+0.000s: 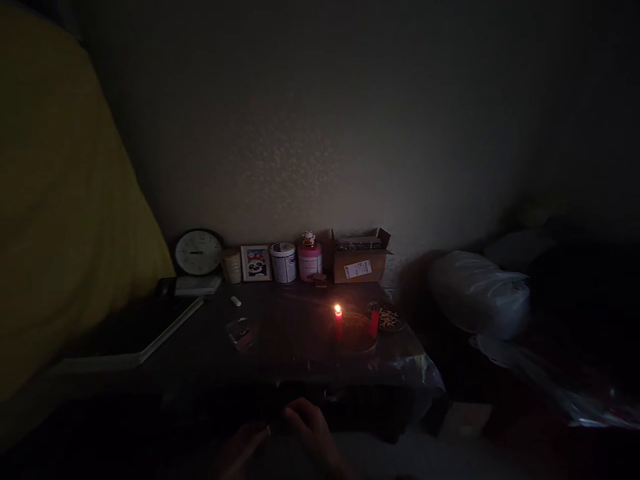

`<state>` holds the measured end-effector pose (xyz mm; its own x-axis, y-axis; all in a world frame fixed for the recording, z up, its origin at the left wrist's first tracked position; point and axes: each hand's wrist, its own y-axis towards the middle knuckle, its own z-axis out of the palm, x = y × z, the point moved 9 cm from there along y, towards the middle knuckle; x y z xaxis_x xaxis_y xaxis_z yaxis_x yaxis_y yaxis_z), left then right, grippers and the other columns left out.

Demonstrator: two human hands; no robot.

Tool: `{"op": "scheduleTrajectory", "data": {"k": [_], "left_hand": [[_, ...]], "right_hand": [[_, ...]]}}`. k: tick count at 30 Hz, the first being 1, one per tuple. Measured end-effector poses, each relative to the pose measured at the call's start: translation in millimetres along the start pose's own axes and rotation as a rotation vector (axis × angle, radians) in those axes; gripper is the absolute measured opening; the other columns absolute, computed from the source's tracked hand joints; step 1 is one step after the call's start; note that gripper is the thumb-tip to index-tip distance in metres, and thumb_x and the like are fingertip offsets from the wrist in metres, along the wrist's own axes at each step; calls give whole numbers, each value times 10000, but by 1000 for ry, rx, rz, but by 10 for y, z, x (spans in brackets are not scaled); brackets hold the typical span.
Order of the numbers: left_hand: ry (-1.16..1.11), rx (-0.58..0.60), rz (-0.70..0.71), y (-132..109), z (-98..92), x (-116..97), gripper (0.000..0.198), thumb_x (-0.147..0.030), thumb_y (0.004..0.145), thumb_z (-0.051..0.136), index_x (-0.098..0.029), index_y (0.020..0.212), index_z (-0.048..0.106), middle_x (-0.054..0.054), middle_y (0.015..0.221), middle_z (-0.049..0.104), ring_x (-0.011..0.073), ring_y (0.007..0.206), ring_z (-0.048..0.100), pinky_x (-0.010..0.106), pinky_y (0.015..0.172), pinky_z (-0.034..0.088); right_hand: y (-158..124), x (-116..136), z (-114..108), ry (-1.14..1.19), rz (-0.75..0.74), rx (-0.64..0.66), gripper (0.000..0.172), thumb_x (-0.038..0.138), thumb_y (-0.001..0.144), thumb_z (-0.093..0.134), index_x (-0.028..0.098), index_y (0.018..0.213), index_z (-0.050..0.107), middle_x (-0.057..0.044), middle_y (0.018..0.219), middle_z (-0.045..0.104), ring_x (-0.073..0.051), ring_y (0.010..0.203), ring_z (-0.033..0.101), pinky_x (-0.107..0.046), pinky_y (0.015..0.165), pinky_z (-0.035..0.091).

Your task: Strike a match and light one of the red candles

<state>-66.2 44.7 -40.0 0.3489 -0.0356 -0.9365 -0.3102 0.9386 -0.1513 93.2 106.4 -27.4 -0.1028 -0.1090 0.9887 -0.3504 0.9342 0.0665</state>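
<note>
Low in front of the table's front edge are both of my hands, in deep shadow. My left hand (246,441) is closed, with a small pale sliver at its fingertips that is too dark to name. Close to its right, my right hand (314,427) has its fingers curled in; what they hold, if anything, cannot be made out. Beyond them on the dark table (295,340) burns a short red candle (339,317). A second red candle (374,325), unlit, stands to its right. Between the two lies a round, flat dish (357,341).
A dish of matchsticks (387,317) sits by the table's right edge. Along the wall stand a clock (199,252), a framed panda picture (257,264), two tubs (283,263) and a cardboard box (360,265). A small plastic packet (241,335) lies left of the candle.
</note>
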Motion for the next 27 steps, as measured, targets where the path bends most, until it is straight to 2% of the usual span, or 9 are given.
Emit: {"op": "scheduleTrajectory", "data": {"k": [2, 7, 9, 12, 15, 18, 20, 24, 27], "left_hand": [[21, 4, 2, 34, -12, 45, 80, -170, 658, 759, -224, 661, 701, 49, 711, 770, 235, 750, 734, 297, 705, 598], [-20, 31, -47, 36, 41, 135, 82, -265, 662, 774, -220, 671, 706, 67, 744, 762, 249, 801, 708, 366, 810, 551], [-33, 48, -85, -1, 71, 134, 205, -364, 595, 821, -210, 683, 716, 71, 742, 754, 261, 823, 691, 399, 858, 525], [-48, 91, -102, -48, 100, 94, 409, -502, 498, 844, -197, 748, 735, 84, 852, 758, 283, 937, 666, 424, 939, 478], [-41, 139, -107, -43, 120, 108, 443, -547, 542, 807, -191, 794, 731, 83, 862, 753, 271, 931, 661, 440, 954, 455], [-11, 158, -100, 4, 137, 155, 366, -493, 597, 794, -182, 766, 699, 48, 797, 738, 222, 864, 660, 459, 952, 447], [4, 140, -91, 32, 139, 172, 360, -497, 585, 801, -195, 744, 689, 29, 777, 725, 210, 851, 652, 446, 955, 441], [14, 106, -106, 22, 149, 174, 524, -631, 421, 820, -209, 709, 707, 50, 776, 727, 262, 890, 650, 400, 921, 456], [54, 97, -119, 5, 152, 181, 556, -652, 417, 809, -207, 737, 710, 49, 799, 732, 267, 926, 651, 384, 910, 467]], "right_hand": [[10, -29, 4, 7, 2, 3, 601, 726, 770, 534, 156, 840, 711, -44, 814, 700, -208, 835, 636, -287, 757, 470], [49, -129, -5, 21, 10, 10, 608, 735, 758, 538, 154, 829, 701, -39, 790, 688, -198, 797, 620, -286, 732, 461], [60, -174, -4, 26, 16, 18, 626, 745, 755, 529, 147, 832, 697, -41, 785, 679, -188, 781, 605, -274, 708, 455], [68, -235, -11, 25, 24, 19, 652, 768, 739, 521, 143, 819, 688, -38, 764, 655, -172, 762, 577, -253, 674, 438], [66, -261, -14, 23, 31, 25, 653, 773, 735, 518, 143, 802, 676, -24, 722, 622, -152, 714, 547, -241, 641, 415], [56, -237, -4, 29, 31, 46, 650, 764, 752, 505, 137, 808, 666, -19, 709, 603, -141, 680, 532, -243, 631, 404], [44, -196, -6, 29, 23, 50, 644, 758, 759, 502, 135, 802, 659, -24, 717, 603, -147, 692, 538, -252, 646, 410], [8, -87, -6, 30, 0, 58, 609, 729, 775, 515, 140, 827, 658, -45, 785, 644, -185, 790, 589, -277, 730, 440], [-23, -9, 13, 31, -15, 82, 572, 697, 793, 526, 144, 844, 660, -51, 810, 667, -201, 827, 616, -287, 760, 456]]}}
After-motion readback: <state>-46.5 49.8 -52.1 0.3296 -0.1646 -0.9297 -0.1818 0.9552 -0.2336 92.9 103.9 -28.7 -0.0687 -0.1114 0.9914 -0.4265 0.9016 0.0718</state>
